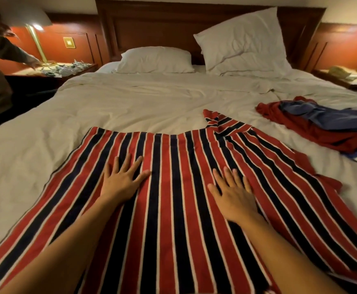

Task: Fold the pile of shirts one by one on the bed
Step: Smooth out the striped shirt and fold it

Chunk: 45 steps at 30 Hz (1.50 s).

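A shirt with red, navy and white stripes [169,209] lies spread flat on the white bed [130,102], its far edge toward the pillows and one sleeve sticking out at the upper right. My left hand [122,179] presses flat on the cloth left of centre, fingers spread. My right hand [234,194] lies flat on it right of centre, fingers straight. A loose pile of red and blue shirts [326,126] sits crumpled at the bed's right side, apart from the striped one.
Two white pillows [243,43] lean by the dark wooden headboard [152,24]. A person's sleeve and hand [9,54] reach to the nightstand [63,68] with a brass lamp at far left. Another nightstand [347,77] stands at right.
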Available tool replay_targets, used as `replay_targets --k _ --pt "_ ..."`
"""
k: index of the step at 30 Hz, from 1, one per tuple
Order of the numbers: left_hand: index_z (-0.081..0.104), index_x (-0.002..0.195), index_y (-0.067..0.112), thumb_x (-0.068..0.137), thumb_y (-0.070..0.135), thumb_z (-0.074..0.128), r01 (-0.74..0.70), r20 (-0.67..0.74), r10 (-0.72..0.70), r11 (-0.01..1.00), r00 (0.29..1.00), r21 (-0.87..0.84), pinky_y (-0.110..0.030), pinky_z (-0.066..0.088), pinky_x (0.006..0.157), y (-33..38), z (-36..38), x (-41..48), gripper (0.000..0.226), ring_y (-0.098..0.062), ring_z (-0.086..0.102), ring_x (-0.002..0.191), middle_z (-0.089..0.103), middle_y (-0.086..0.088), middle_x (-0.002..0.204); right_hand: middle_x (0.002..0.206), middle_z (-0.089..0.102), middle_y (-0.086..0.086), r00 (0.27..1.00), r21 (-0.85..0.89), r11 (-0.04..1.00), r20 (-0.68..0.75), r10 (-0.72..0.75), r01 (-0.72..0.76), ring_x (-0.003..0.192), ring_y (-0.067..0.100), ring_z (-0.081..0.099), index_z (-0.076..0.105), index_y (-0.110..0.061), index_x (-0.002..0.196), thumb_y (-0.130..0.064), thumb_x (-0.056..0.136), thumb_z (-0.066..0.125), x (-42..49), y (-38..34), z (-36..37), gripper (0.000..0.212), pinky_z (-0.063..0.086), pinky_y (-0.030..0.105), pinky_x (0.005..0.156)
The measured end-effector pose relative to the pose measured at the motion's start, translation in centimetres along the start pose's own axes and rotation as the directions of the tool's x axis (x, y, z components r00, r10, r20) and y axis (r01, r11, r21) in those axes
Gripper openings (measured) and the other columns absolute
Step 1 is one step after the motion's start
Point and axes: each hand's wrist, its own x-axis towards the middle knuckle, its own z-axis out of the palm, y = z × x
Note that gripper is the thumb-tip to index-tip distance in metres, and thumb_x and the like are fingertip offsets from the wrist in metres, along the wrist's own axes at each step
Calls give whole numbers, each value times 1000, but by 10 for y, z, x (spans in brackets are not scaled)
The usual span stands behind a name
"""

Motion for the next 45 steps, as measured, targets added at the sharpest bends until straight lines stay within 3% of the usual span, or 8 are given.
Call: replay_targets --k 8,17,25,30,33,36,41,45 --pt "-14 155 42 80 87 -6 137 -148 -139 990 979 -21 -57 -13 120 53 19 64 88 -30 -17 151 -16 2 165 167 -2 -4 996 -14 996 36 84 -84 154 19 -4 -2 -44 156 -71 93 5 99 133 -19 68 -1 44 124" --pt "-11 153 49 79 85 -14 15 -279 -1 999 960 48 -53 -6 123 85 40 146 82 -24 -12 153 -10 6 167 146 48 10 944 346 937 -321 78 41 131 35 44 39 -30 148 -54 100 42 260 152 -38 53 36 51 109" --pt "1 154 52 78 87 -14 -46 -345 31 998 938 -34 -50 -2 124 85 38 167 85 -16 -5 154 -1 11 167 109 69 10 902 496 863 -326 285 -93 97 27 60 63 -13 103 -41 91 68 314 160 -42 31 45 34 80" --pt "2 154 52 78 86 -13 -50 -344 32 998 939 -42 -50 -3 124 86 37 165 85 -17 -4 154 0 11 167 122 62 18 786 313 894 -439 436 -321 116 38 52 64 -11 113 -32 97 61 313 172 -47 27 39 45 97" --pt "4 155 50 81 84 -11 -47 -352 27 998 936 -46 -51 -2 124 85 38 166 83 -17 -4 154 3 10 167 113 60 16 742 198 974 -636 212 -108 109 36 51 67 -12 101 -42 98 54 307 141 -60 32 40 44 91" --pt "7 156 49 82 84 -10 -59 -363 36 997 931 -52 -52 0 124 84 39 165 83 -17 -1 154 7 9 167 91 65 7 933 385 923 -328 146 -10 90 28 63 66 -8 96 -72 91 44 308 88 -70 67 44 32 68" --pt "11 156 48 84 84 -8 -57 -373 31 997 927 -58 -51 1 124 85 40 166 83 -17 0 154 11 9 166 86 65 2 927 570 818 -342 152 76 89 21 66 66 -7 94 -38 96 61 321 24 -58 32 49 33 73" --pt "13 156 47 84 84 -7 -63 -385 31 996 923 -70 -51 2 123 85 41 167 83 -17 2 154 13 9 166 111 70 -1 961 730 630 -144 -238 266 101 10 62 72 -16 115 -55 98 49 316 2 -47 48 47 29 96"
